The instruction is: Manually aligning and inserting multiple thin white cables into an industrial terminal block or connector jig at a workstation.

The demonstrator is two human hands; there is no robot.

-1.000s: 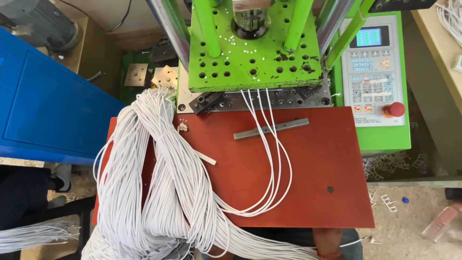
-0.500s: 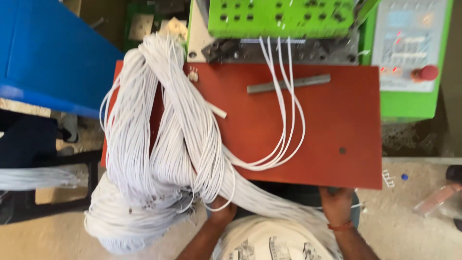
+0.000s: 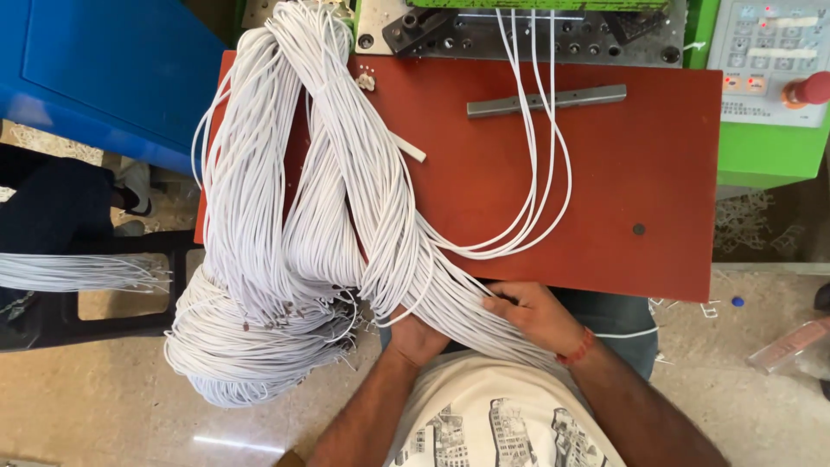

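Note:
A thick bundle of white cables (image 3: 346, 199) drapes over the left half of a red work plate (image 3: 622, 190) and hangs down past its front edge. My left hand (image 3: 421, 339) sits below that edge, closed around strands where the bundle narrows, its fingers partly hidden by cables. My right hand (image 3: 536, 313) lies just right of it, fingers pinching cables that run across my lap. A few cables (image 3: 540, 147) loop from the green machine's metal mould block (image 3: 519, 35) onto the plate.
A grey metal bar (image 3: 546, 100) lies on the plate near the mould block. At the right is the control panel (image 3: 765, 60) with a red knob (image 3: 813, 88). A blue cabinet (image 3: 104, 69) stands at the left, above more white cables (image 3: 78, 272) on a dark frame.
The view has tilted down toward my lap. Both hands have come into view at the plate's front edge, closed on the cable bundle. The looped cables and metal bar have not moved.

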